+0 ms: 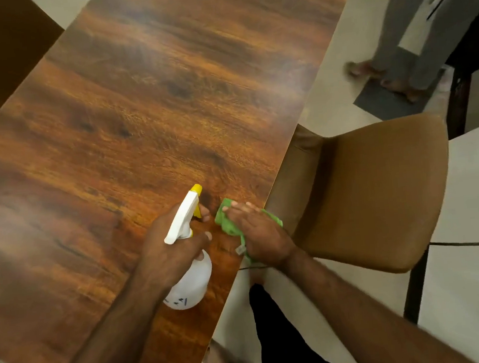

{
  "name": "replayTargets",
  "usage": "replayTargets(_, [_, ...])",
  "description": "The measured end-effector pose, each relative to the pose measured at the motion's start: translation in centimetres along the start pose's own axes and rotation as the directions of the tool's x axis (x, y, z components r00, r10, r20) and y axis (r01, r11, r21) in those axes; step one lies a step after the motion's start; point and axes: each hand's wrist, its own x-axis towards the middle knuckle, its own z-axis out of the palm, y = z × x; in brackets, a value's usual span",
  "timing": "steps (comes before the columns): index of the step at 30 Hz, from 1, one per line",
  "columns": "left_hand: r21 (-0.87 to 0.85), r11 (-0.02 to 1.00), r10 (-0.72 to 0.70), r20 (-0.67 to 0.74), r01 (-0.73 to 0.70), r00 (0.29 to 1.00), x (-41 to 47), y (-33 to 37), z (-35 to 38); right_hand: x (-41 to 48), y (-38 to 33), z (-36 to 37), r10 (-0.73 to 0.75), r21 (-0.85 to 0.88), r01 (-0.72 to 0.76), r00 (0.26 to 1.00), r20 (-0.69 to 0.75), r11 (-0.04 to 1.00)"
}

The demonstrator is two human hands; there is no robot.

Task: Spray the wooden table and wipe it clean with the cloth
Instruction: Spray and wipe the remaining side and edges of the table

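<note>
Green cloth (227, 226) pressed under the flat right hand (261, 232); left hand (167, 250) grips the spray bottle (194, 282), seemingly misting the bench (140, 117); wiping comes next

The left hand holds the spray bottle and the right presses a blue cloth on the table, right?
The cloth is green, not blue; the head view shows it. The left hand does hold the spray bottle, and the right hand presses the cloth on the table.

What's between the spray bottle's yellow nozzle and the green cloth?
Head view: only a bare strip of wooden table; nozzle and cloth are apart.
</note>
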Motion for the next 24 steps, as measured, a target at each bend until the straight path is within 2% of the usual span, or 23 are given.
replayTargets(5, [-0.056,0.998,-0.038,-0.021,0.037,0.999,1.2,2.0,0.7,3.5,4.2,-3.9,0.153,-0.073,-0.163,0.981,-0.12,0.984])
replayTargets(10, [-0.12,0.992,-0.024,0.008,0.025,1.0,2.1,3.5,0.8,3.2,0.7,-2.9,0.311,-0.017,-0.316,0.941,-0.135,0.948])
replayTargets(13, [-0.127,0.992,-0.008,0.002,0.008,1.0,2.6,4.1,1.0,1.6,-1.1,-1.6,0.253,0.018,-0.252,0.963,-0.096,0.967])
replayTargets(16, [-0.103,0.995,0.011,-0.009,-0.012,1.0,3.4,4.3,1.4,1.2,1.2,-3.0,0.098,0.014,-0.097,0.995,-0.032,0.995])
replayTargets(17, [-0.103,0.995,0.012,-0.014,-0.014,1.0,3.7,4.4,1.5,1.6,2.2,-3.9,0.086,0.023,-0.085,0.996,-0.033,0.996])
replayTargets(22, [-0.111,0.992,0.069,0.035,-0.064,0.997,5.7,4.3,2.0,6.4,6.8,-7.5,0.314,-0.034,-0.331,0.92,-0.235,0.943])
replayTargets(24, [-0.136,0.989,0.072,0.06,-0.063,0.996,6.5,4.4,2.1,7.2,6.9,-7.5,0.374,-0.016,-0.39,0.894,-0.245,0.921])
